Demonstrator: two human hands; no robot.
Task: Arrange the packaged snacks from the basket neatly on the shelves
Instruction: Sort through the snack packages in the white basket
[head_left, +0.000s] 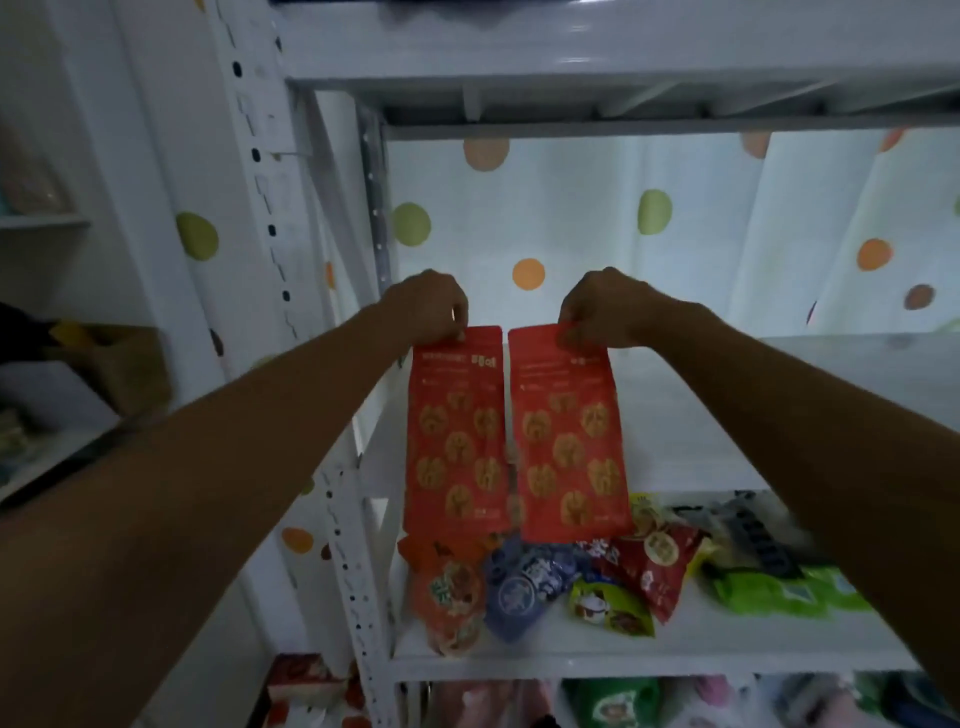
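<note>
From my remote seat I see both arms reaching up and forward into the white rack. The left hand (434, 306) pinches the top edge of the left red packet (457, 441) between thumb and curled fingers. At its 3 o'clock, the right hand (605, 306) grips the top edge of the right red packet (569, 441) the same way.

The two packets hang upright side by side, nearly touching along their inner edges, both printed with rows of golden walnut-like shapes. They sit over the left end of the middle shelf (727, 415). Their lower ends reach its front edge, and I cannot tell whether they rest on the board.

At 6 o'clock of the packets, the lower shelf (675, 649) carries a loose row of snacks:
- an orange-red pouch (449, 597) at the left
- a blue pouch (524, 587) at its 3 o'clock
- a small yellow-green pack (613, 608)
- a red pouch with a gold disc (660, 561)
- bright green packs (769, 587) farther toward 3 o'clock, partly behind my view of the right forearm

At 12 o'clock of the hands, a white curtain (571, 208) dotted green and orange hangs behind the rack. The slotted upright (260, 182) runs at 10 o'clock of the left hand.
</note>
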